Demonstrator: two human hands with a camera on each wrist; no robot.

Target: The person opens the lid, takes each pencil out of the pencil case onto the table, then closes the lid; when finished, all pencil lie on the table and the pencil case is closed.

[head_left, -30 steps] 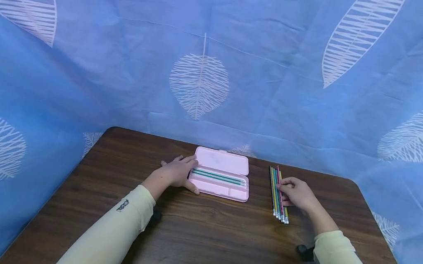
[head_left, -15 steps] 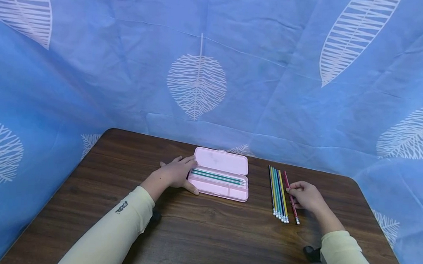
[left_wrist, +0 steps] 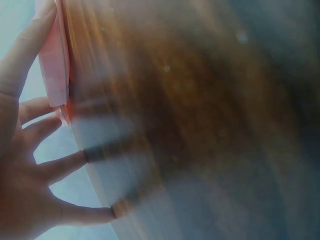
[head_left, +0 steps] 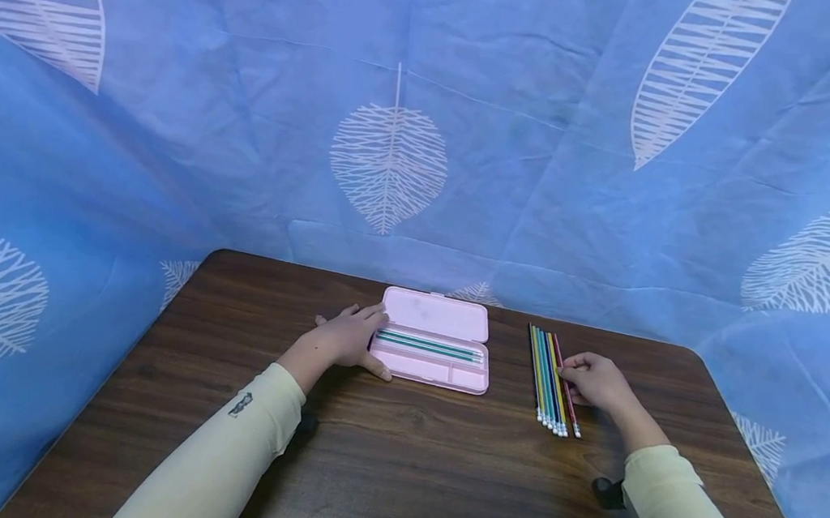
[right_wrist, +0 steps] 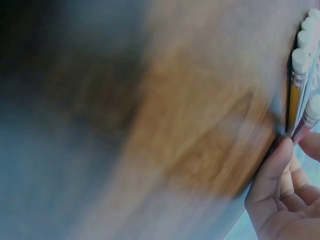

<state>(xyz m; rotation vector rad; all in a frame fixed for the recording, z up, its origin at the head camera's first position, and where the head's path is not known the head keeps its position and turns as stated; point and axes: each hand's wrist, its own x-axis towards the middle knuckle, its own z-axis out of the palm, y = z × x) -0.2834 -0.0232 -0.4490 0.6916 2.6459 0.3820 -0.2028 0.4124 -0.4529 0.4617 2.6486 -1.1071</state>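
Note:
An open pink pencil case lies on the table with green pencils in its long compartment. My left hand rests at the case's left end, fingers spread; in the left wrist view the thumb of this hand lies along the pink case. To the right, several pencils lie side by side, white erasers toward me. My right hand pinches a red pencil at the row's right side. In the right wrist view, thumb and finger of the hand hold the red pencil beside a yellow one.
The dark wooden table has its far edge just behind the case and pencils. Behind it hangs a blue cloth with white leaf patterns.
Over the last second my right hand drew the red pencil off the other pencils to the right, then moved it slightly back left beside them. My left hand has stayed at the case.

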